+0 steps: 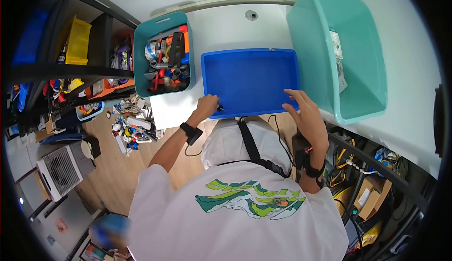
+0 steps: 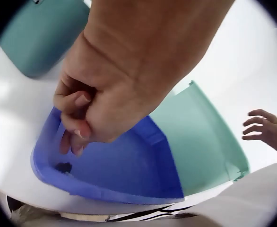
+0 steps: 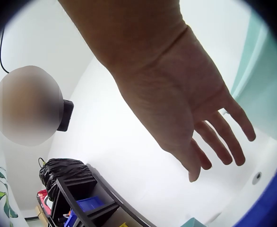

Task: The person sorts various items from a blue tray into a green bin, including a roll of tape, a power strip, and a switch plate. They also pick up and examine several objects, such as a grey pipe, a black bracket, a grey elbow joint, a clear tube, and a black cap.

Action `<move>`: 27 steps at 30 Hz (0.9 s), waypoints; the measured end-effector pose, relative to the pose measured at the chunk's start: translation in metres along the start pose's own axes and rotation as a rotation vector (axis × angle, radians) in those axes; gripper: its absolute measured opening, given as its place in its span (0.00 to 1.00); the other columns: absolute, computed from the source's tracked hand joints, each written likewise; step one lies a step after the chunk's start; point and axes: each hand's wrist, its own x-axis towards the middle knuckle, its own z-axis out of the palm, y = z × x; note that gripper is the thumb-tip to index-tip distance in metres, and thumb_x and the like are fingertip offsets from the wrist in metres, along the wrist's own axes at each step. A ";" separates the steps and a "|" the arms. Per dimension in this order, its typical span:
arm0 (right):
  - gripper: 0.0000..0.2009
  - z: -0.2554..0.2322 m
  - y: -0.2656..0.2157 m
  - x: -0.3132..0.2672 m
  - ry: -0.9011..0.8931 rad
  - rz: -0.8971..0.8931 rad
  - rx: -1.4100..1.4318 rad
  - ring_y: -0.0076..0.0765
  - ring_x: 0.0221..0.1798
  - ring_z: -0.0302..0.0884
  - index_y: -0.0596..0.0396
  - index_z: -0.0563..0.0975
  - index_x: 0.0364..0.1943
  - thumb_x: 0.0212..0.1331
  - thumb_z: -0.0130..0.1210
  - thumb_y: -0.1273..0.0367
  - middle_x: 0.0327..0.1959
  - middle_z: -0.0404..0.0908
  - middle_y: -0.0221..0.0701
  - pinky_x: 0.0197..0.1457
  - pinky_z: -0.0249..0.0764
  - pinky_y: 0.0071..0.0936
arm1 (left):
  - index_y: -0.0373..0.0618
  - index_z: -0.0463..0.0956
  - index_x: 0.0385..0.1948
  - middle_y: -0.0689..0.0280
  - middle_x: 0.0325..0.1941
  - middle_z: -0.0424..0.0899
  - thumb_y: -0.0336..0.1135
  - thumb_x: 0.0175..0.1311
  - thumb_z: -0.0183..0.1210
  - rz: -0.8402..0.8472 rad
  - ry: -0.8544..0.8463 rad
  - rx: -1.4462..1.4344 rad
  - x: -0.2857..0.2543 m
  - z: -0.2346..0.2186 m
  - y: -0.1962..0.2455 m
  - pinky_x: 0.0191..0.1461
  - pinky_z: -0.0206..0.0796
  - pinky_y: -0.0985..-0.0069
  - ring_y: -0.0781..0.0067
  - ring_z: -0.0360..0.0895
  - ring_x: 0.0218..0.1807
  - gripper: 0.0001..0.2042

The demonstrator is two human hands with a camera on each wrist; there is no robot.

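— Starting at the left of the head view, what is sitting there?

— A small teal bin [image 1: 162, 56] is standing on the white tabletop [image 1: 221, 25], and it is holding a jumble of red, orange and grey tools and parts.

— And the left hand [image 1: 207, 105]?

— It is hanging over the near left corner of the blue tray [image 1: 249, 79]. Its fingers [image 2: 77, 127] are curling inward, with nothing showing between them. A small black piece [image 2: 63, 166] is lying in that corner just beneath them, the only thing in the tray.

— So which step is this?

— By my reading, the hand is working at that piece inside the tray; taking it would call for a fine pinch low against the tray wall.

— Further right?

— The right hand [image 1: 306, 115] is hovering at the tray's near right corner, fingers straight and spread, holding nothing; I cannot tell whether it is touching the rim. Beside it, the large teal bin [image 1: 348, 49] is tilting toward the person, with clear-wrapped items [image 1: 336, 49] lying inside.
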 end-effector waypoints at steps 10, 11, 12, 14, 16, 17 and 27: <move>0.20 -0.008 0.028 -0.044 -0.005 0.188 0.004 0.49 0.52 0.79 0.53 0.75 0.61 0.66 0.60 0.66 0.49 0.80 0.43 0.57 0.73 0.38 | 0.50 0.86 0.35 0.58 0.33 0.87 0.30 0.58 0.63 0.334 -0.101 0.368 0.038 0.034 0.006 0.39 0.78 0.59 0.54 0.88 0.38 0.05; 0.20 -0.008 0.030 -0.046 -0.009 0.192 0.007 0.49 0.52 0.79 0.53 0.75 0.61 0.66 0.60 0.66 0.49 0.80 0.43 0.57 0.73 0.39 | 0.50 0.85 0.34 0.58 0.33 0.87 0.31 0.59 0.63 0.372 -0.106 0.346 0.037 0.034 0.007 0.39 0.78 0.60 0.54 0.88 0.38 0.04; 0.20 -0.009 0.031 -0.047 -0.009 0.193 0.010 0.49 0.52 0.79 0.53 0.75 0.61 0.66 0.60 0.66 0.49 0.80 0.43 0.57 0.73 0.39 | 0.50 0.85 0.34 0.58 0.33 0.87 0.31 0.59 0.63 0.373 -0.109 0.348 0.037 0.034 0.007 0.39 0.78 0.60 0.54 0.88 0.38 0.04; 0.20 -0.010 0.033 -0.049 -0.011 0.202 0.015 0.49 0.53 0.79 0.53 0.75 0.61 0.66 0.60 0.65 0.48 0.80 0.44 0.58 0.72 0.39 | 0.50 0.85 0.32 0.59 0.32 0.87 0.32 0.61 0.62 0.381 -0.112 0.393 0.037 0.033 0.008 0.39 0.78 0.60 0.55 0.88 0.38 0.03; 0.20 -0.010 0.036 -0.049 -0.015 0.207 0.020 0.49 0.53 0.78 0.53 0.75 0.61 0.66 0.60 0.65 0.48 0.80 0.44 0.58 0.72 0.39 | 0.50 0.84 0.34 0.59 0.35 0.87 0.32 0.61 0.62 0.369 -0.144 0.412 0.037 0.030 0.007 0.39 0.78 0.60 0.55 0.87 0.39 0.03; 0.20 -0.009 0.037 -0.049 -0.022 0.216 0.024 0.50 0.53 0.78 0.53 0.75 0.61 0.67 0.60 0.64 0.49 0.80 0.44 0.58 0.72 0.39 | 0.50 0.84 0.37 0.59 0.37 0.87 0.32 0.62 0.63 0.359 -0.179 0.429 0.035 0.025 0.008 0.40 0.78 0.60 0.55 0.87 0.40 0.05; 0.21 -0.015 0.035 -0.028 -0.051 0.048 -0.042 0.56 0.54 0.78 0.53 0.73 0.61 0.68 0.58 0.61 0.55 0.79 0.42 0.56 0.76 0.44 | 0.47 0.78 0.49 0.65 0.44 0.87 0.34 0.61 0.68 0.238 0.341 -0.274 -0.015 -0.108 0.085 0.35 0.72 0.66 0.64 0.82 0.30 0.15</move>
